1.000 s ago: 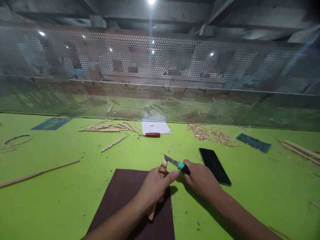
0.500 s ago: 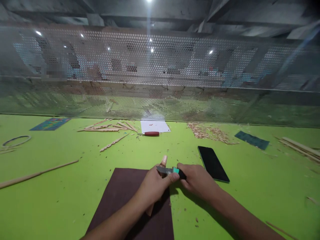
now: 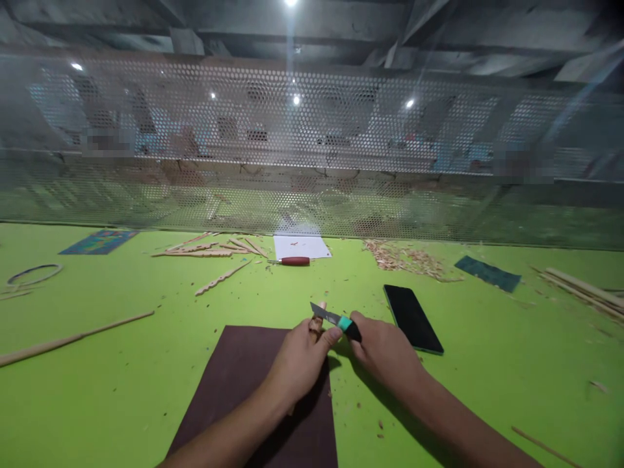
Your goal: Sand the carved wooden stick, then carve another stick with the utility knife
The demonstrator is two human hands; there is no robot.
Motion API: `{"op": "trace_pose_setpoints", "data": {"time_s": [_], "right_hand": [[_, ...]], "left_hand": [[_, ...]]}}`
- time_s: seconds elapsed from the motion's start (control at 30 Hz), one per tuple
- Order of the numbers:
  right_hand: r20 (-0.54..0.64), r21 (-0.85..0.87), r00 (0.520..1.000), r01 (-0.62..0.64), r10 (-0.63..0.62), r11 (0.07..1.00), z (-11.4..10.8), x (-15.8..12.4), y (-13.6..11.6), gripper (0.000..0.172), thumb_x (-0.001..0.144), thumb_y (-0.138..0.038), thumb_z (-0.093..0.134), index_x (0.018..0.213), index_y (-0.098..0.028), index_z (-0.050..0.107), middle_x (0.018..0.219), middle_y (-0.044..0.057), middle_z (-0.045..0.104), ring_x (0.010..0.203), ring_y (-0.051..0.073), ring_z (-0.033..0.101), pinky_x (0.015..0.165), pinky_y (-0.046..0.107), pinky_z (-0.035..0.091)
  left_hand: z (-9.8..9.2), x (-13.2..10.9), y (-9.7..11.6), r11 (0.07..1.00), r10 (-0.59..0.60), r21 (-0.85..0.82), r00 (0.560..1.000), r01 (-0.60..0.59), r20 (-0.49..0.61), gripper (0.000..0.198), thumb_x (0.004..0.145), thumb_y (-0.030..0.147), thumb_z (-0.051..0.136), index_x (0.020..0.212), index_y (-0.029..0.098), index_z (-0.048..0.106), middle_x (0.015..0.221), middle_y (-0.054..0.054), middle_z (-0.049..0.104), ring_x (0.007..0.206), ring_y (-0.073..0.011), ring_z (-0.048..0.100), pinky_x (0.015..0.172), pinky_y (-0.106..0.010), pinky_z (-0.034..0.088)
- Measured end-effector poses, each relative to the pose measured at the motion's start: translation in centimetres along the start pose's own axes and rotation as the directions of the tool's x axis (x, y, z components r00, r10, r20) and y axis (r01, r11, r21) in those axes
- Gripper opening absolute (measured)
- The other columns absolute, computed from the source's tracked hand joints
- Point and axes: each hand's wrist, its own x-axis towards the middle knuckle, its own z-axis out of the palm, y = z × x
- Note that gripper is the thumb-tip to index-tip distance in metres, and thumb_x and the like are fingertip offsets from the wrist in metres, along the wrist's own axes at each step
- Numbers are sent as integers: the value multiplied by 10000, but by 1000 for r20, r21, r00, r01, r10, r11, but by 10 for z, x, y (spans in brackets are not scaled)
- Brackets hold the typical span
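Note:
My left hand (image 3: 303, 357) is closed around a short piece of wood (image 3: 315, 327), whose far end pokes out beyond my fingers; most of it is hidden by the hand. In my right hand (image 3: 383, 348) is a utility knife (image 3: 347, 324) with a black and teal handle. Its blade lies across the exposed wood, pointing up and left. My left thumb rests close to the knife's teal part. Beneath my left hand and forearm is a dark brown sheet (image 3: 244, 370), flat on the green table (image 3: 146, 403).
A smartphone (image 3: 413, 318) lies right of my hands. Farther back are a red-handled tool (image 3: 294, 261), white paper (image 3: 302, 246), carved sticks (image 3: 221, 278) and wood shavings (image 3: 414, 261). A long stick (image 3: 73, 339) lies left, wooden strips (image 3: 585, 289) right. A perforated metal screen (image 3: 312, 143) stands behind.
The knife blade has swung from nearly level to tilted, its tip now higher and farther along the wood. The wood's lower end is now mostly hidden under my left hand.

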Motion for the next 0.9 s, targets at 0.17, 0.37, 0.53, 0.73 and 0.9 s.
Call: {"op": "trace_pose_setpoints", "data": {"time_s": [0.17, 0.37, 0.53, 0.73, 0.9], "right_hand": [[34, 1, 998, 46, -46, 999, 1, 7, 11, 75, 927, -167, 576, 972, -184, 634, 831, 106, 772, 696, 236, 699, 565, 302, 238], [81, 20, 986, 147, -148, 989, 3, 7, 10, 90, 857, -162, 651, 938, -197, 637, 859, 83, 787, 753, 247, 715, 583, 305, 242], [85, 9, 987, 138, -139, 990, 2, 3, 5, 121, 861, -144, 654, 969, -195, 638, 908, 83, 793, 797, 253, 726, 592, 309, 259], [59, -18, 997, 49, -48, 999, 3, -3, -11, 78, 962, -150, 577, 1011, -188, 624, 923, 109, 787, 807, 268, 744, 585, 311, 280], [29, -21, 999, -38, 38, 999, 2, -5, -18, 57, 988, -161, 549, 1010, -194, 589, 844, 104, 769, 733, 253, 742, 556, 304, 291]], "left_hand": [[-3, 1, -6, 1000, 0, -12, 1000, 0, -5, 478, 906, 593, 637, 1114, 162, 646, 968, -104, 711, 971, -304, 655, 778, -351, 485], [-5, 2, -9, 999, 3, -42, 1000, -3, 1, 424, 850, 554, 732, 1037, 179, 662, 894, -68, 716, 949, -282, 674, 764, -319, 520], [-5, 1, -5, 996, 32, -78, 999, -30, 21, 383, 847, 502, 747, 1044, 176, 702, 1022, -88, 754, 1093, -303, 665, 948, -373, 511], [-2, 1, -7, 996, 12, -89, 1000, -13, -3, 295, 872, 420, 720, 1037, 176, 708, 1088, -95, 773, 1107, -297, 665, 996, -382, 485], [3, 3, -5, 997, -34, -71, 997, 29, -70, 360, 941, 498, 603, 1055, 161, 657, 1030, -113, 744, 1006, -309, 669, 905, -391, 476]]}}
